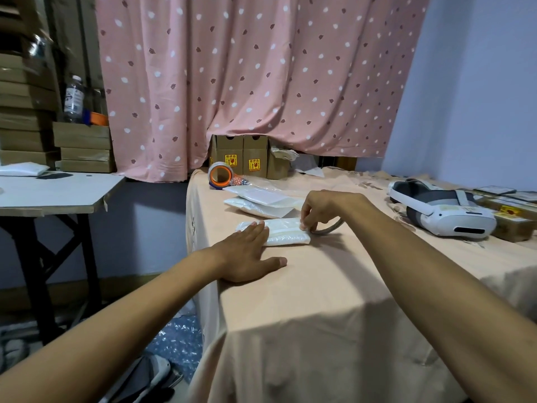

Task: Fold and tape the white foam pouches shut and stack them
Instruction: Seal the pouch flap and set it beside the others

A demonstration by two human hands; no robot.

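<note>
A folded white foam pouch (286,232) lies on the peach tablecloth near the table's left side. My left hand (250,255) rests flat on the cloth, its fingertips pressing the pouch's left end. My right hand (322,209) pinches at the pouch's right end and holds a thin roll of clear tape (329,228) that sits on the cloth beside the pouch. Just behind lies a small stack of white foam pouches (261,200).
A tape dispenser with an orange core (220,173) stands at the back left of the table (319,286), in front of small cardboard boxes (241,157). A white headset (441,209) lies at the right. A second table (52,193) stands to the left.
</note>
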